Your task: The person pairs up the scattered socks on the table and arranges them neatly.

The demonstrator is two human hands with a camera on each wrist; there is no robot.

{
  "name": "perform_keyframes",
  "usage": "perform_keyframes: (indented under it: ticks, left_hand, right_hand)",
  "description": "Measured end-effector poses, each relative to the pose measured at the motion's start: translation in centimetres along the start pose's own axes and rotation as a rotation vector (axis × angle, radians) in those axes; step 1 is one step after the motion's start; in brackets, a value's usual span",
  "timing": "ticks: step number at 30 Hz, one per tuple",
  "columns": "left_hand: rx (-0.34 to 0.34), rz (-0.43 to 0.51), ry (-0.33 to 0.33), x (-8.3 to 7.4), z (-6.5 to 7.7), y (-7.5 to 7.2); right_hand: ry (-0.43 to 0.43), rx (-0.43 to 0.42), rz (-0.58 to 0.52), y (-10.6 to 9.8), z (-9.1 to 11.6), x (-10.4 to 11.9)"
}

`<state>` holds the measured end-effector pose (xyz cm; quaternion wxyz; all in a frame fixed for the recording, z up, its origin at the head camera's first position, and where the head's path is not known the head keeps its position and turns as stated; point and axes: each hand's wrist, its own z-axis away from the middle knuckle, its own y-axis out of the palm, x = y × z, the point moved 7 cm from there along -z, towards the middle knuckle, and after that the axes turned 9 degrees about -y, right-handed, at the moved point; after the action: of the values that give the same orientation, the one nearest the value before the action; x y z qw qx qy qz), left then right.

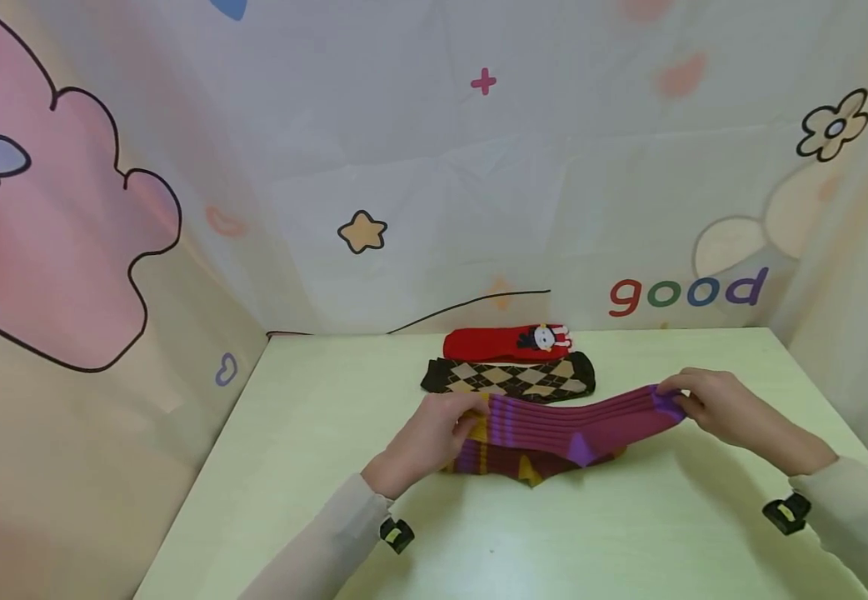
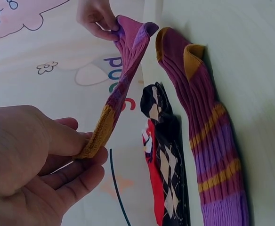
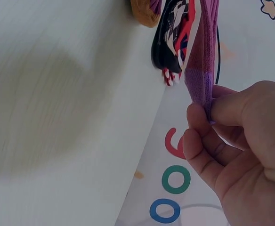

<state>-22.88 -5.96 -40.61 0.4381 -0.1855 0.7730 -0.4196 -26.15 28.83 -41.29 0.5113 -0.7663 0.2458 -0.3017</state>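
Note:
A magenta ribbed sock (image 1: 546,423) with a purple heel and toe and a mustard cuff is stretched between both hands, raised above the table. My left hand (image 1: 437,429) pinches its mustard cuff, seen closely in the left wrist view. The purple toe end is pinched by my right hand (image 1: 715,404); in the right wrist view thumb and fingertips meet on it. Below the raised sock lies a maroon sock (image 2: 198,108) with purple and mustard stripes and a mustard heel, flat on the table and partly hidden in the head view.
Behind the raised sock lie black-and-tan argyle socks (image 1: 524,379). Farther back, red socks (image 1: 479,343) with a cartoon figure lie beside them. The pale green table (image 1: 314,417) ends at a printed curtain (image 1: 434,167) at the back and sides.

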Motion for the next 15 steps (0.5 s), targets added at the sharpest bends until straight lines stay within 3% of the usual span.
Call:
perform_keyframes:
  ticks: [15]
  left_hand:
    - [-0.029,-0.024,-0.045,1.9,1.6,-0.8]
  right_hand:
    - [-0.028,0.034,-0.036,1.4,-1.9,1.8]
